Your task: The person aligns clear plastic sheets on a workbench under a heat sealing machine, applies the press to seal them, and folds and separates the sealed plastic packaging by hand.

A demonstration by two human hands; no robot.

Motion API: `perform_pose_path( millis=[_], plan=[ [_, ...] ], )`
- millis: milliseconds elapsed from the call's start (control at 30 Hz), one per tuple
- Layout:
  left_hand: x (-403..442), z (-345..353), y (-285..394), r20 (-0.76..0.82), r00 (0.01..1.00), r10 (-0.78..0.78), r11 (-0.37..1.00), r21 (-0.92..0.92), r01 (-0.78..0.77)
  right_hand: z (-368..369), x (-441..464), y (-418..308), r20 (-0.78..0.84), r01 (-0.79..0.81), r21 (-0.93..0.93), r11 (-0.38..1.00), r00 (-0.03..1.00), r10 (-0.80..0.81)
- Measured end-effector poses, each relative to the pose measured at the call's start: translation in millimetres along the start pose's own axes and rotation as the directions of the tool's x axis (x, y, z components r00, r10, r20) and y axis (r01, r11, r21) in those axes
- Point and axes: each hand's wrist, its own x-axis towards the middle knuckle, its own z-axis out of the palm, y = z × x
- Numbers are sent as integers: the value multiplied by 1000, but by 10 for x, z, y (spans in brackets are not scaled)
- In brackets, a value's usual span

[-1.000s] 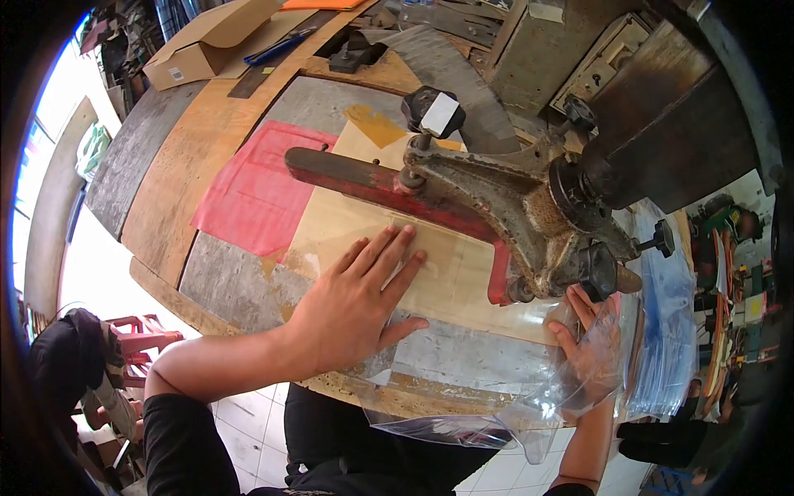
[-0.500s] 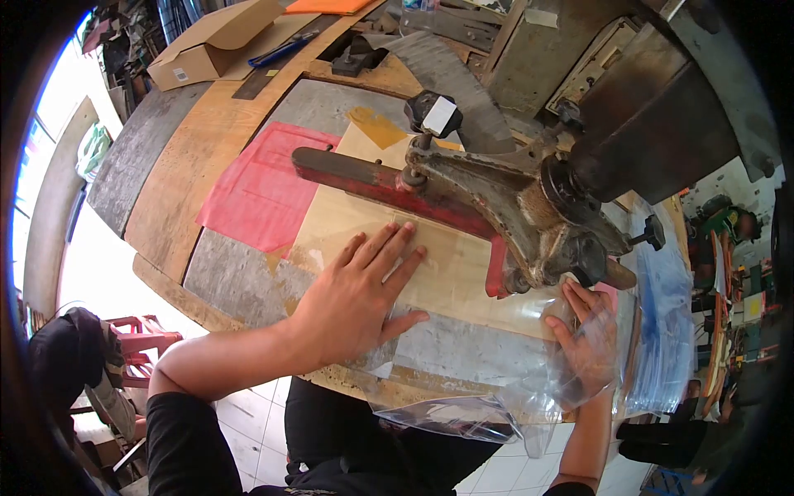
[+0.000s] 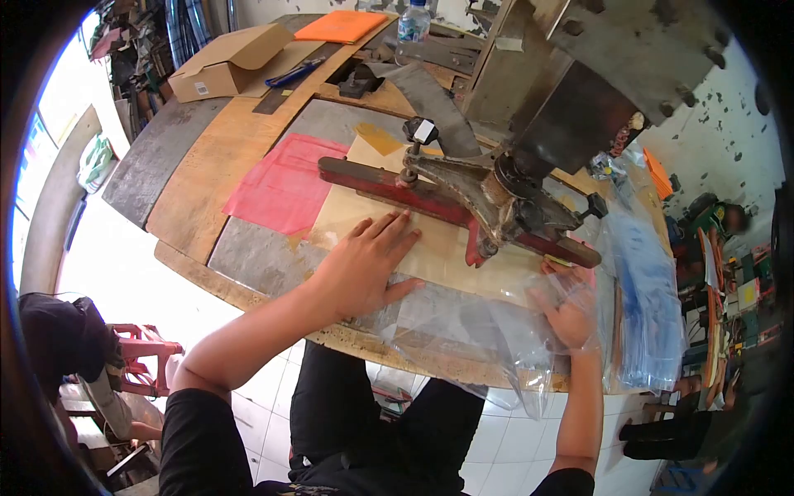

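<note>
My left hand (image 3: 368, 256) lies flat, fingers spread, on a cream-coloured sheet (image 3: 335, 223) in front of the press's long red-sided bar (image 3: 438, 204). A clear plastic sheet (image 3: 471, 322) drapes from under the bar over the table's front edge, crumpled towards the right. Through loose folds of that film shows my right hand (image 3: 569, 310), its fingers stretched towards the bar's right end and its thumb apart. The film partly blurs those fingertips. Red sheeting (image 3: 281, 182) lies left of the cream one. Above stands the metal press head (image 3: 496, 186), its bracket fixed to the bar.
A stack of clear bluish plastic pieces (image 3: 649, 306) lies at the table's right. Further back are a cardboard box (image 3: 227, 66), a blue cutter (image 3: 295, 73), an orange packet (image 3: 341, 26) and a bottle (image 3: 413, 23). Other people are partly visible at both sides.
The view has shifted, so the press appears smaller and more of the back wall shows. Both hands stay at about the same places on the sheets. The plastic's hanging edge has shifted slightly.
</note>
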Motion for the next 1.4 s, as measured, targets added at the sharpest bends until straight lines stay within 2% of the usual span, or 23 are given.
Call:
perform_pose_path(
  millis=[67,133,167,200,233,267,333,367,433,567,633,867,1400],
  plan=[
    [-44,37,-64,-13,1000,14,999,-32,-14,35,-69,68,-11,-14,-5,1000,1000,14],
    [-121,-51,-75,-27,999,28,998,-64,-30,13,-139,131,41,-113,227,967,993,106],
    [-147,-130,-72,42,998,-39,987,-152,45,-36,-173,174,33,-106,226,968,994,102],
    [-197,-188,-74,115,989,-97,965,-233,122,-64,-261,199,102,-236,220,947,971,218],
    [-270,-246,-48,108,990,-96,966,-230,119,-91,-362,190,173,-363,205,909,928,331],
    [-364,-298,-2,75,991,-111,957,-259,127,-106,-476,147,167,-358,203,911,930,328],
    [-537,-347,70,38,991,-130,947,-290,135,-129,-727,36,22,-362,365,857,924,381],
    [-614,-357,97,3,986,-164,933,-323,156,-118,-826,-39,20,-359,364,860,925,378],
    [-718,-359,151,-33,980,-197,919,-354,173,-71,-970,-209,-222,-339,324,883,880,420],
    [-798,-301,204,-85,958,-275,899,-375,225,-87,-1094,-324,-221,-401,349,847,843,490],
    [-793,-296,222,-101,947,-305,886,-396,243,-12,-1118,-269,-272,-421,391,819,797,540],
    [-814,-272,213,-193,944,-266,919,-347,188,46,-1162,-247,-356,-422,401,813,746,563],
    [-832,-239,209,-258,922,-289,922,-333,196,12,-1152,-284,-386,-408,369,835,750,537]
  ],
)
